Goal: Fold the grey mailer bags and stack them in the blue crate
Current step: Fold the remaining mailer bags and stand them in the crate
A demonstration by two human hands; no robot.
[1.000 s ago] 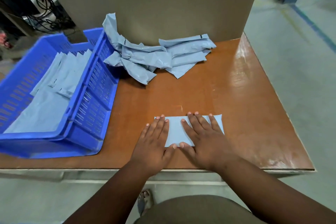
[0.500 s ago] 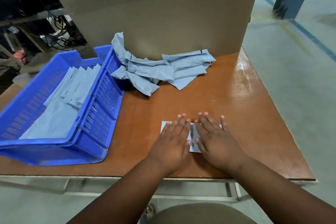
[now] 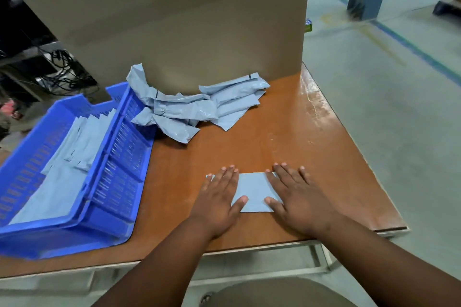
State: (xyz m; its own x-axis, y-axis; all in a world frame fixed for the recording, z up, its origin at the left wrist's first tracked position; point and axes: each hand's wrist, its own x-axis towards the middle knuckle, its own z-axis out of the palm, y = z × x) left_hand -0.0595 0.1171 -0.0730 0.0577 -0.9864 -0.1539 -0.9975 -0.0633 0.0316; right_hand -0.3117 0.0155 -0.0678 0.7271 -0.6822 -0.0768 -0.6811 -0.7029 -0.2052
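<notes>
Blue crate [image 3: 119, 169]: well to the left of the left fingers, on the surface [image 3: 311, 137]; folded grey bags lie inside it in an overlapping row, so this is where the flattened one should go; likely light and easy to nudge, so set bags in gently.
Loose bags [image 3: 194, 109]: a crumpled heap well beyond the fingertips, against the cardboard box [image 3: 187, 20], just right of the crate's far corner; soft, thin, puffy with air; probably slippery plastic that springs open unless pressed.
Left hand [image 3: 217, 197]: fingers straight and close together, palm down, pressing the left end of the folded bag [image 3: 253, 192]; thumb tip on the bag's near part.
Folded bag: flat between and under both sets of fingers, near the front edge of the surface; very light, limp, likely slick; best taken by pinching a short end, or the near long edge by the thumbs, so the layers stay together.
Right hand [image 3: 299, 197]: fingers straight, slightly spread, pressing the right end; holding nothing.
</notes>
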